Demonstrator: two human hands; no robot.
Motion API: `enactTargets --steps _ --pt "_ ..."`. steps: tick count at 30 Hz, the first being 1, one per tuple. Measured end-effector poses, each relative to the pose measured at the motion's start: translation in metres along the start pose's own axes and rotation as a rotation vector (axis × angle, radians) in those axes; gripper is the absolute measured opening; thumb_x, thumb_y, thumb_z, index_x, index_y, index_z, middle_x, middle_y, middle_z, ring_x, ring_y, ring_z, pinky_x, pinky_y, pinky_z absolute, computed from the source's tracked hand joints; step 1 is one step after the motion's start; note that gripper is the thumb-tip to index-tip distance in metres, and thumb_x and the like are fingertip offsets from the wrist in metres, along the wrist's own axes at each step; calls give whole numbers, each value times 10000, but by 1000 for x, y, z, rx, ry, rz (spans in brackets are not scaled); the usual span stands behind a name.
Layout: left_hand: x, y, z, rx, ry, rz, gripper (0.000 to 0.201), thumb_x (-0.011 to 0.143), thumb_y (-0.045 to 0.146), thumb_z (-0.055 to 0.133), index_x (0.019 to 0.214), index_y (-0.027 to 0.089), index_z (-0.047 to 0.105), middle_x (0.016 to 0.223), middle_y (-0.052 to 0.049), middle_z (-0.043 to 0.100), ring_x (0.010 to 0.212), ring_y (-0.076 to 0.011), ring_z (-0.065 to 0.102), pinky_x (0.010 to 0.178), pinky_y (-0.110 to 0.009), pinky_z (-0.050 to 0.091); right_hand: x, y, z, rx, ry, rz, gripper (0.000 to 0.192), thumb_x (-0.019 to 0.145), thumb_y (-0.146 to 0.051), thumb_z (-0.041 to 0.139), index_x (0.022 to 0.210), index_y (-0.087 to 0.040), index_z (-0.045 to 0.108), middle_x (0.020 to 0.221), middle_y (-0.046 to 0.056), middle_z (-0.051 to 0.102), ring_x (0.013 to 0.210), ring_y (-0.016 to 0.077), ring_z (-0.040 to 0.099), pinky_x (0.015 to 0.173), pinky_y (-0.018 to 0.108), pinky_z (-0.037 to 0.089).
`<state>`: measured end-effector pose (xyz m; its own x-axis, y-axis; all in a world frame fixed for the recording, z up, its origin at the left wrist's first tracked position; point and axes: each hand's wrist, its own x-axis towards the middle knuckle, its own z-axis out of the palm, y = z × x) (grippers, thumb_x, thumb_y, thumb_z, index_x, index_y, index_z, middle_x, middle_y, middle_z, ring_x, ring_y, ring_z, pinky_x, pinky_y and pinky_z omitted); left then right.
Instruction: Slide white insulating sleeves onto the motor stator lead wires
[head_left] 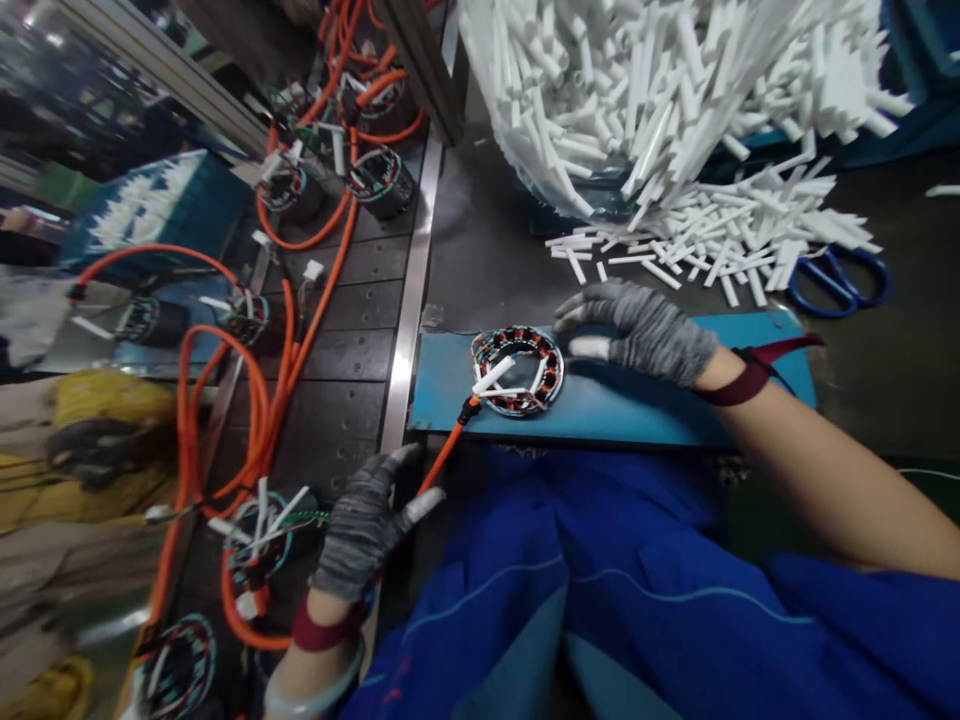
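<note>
A ring-shaped motor stator [556, 385] with copper windings lies on a blue board [645, 405]. White sleeves [493, 375] lie across its opening, and an orange cable [444, 455] leaves its lower left side. My left hand [364, 520], in a grey glove with pale fingertips, is beside this cable. Its thumb and fingers are apart, with the thumb over the cable; whether they touch is unclear. Just right of the stator, my gloved right hand [637, 330] hovers over the board with thumb and fingers spread, holding nothing.
Loose white tubes [720, 235] and a clear bag [517, 130] full of them occupy the back right, beside blue-handled scissors [840, 280]. Several stators with orange cables sit along the conveyor [367, 290] at left. A metal post [427, 70] rises behind. Another person [97, 420] is at far left.
</note>
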<state>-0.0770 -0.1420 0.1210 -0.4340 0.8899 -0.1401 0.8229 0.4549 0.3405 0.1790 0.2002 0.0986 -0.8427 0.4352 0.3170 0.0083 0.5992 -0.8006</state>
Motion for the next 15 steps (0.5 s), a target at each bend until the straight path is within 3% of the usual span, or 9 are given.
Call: enactTargets --steps 2,4,8,12,15 --pt "-5 -9 12 71 -15 92 489 884 611 685 1216 253 722 1147 -95 795 1050 -369 762 942 -530 637 5 8 11 31 -101 -65 278 916 -396 725 1121 -214 773 1181 90 766 1098 260 709 1015 464 558" --pt "-12 -15 23 75 -26 124 426 902 570 655 1203 278 730 1071 -70 816 949 -363 790 839 -492 665 9 11 22 59 -89 -57 260 929 -392 703 1101 -210 772 1140 87 771 1064 248 711 995 454 561" --pt "-29 -25 30 12 -86 12 340 910 473 637 1204 336 743 936 0 831 801 -322 809 681 -400 669 17 13 31 112 -48 0 233 911 -338 711 1074 -185 779 1056 80 791 999 230 726 941 410 572" --pt "-46 -31 15 10 -169 224 368 950 558 514 1084 409 823 712 -2 780 575 -300 733 563 -420 636 33 17 31 126 -195 -16 180 862 -228 757 1031 -201 817 1010 49 819 957 216 753 898 363 575" --pt "-56 -25 -13 30 -196 355 376 957 579 464 1166 566 776 627 0 729 494 -269 647 579 -435 623 48 21 30 53 -249 26 184 786 -177 821 952 -250 846 898 1 827 865 200 763 821 320 574"
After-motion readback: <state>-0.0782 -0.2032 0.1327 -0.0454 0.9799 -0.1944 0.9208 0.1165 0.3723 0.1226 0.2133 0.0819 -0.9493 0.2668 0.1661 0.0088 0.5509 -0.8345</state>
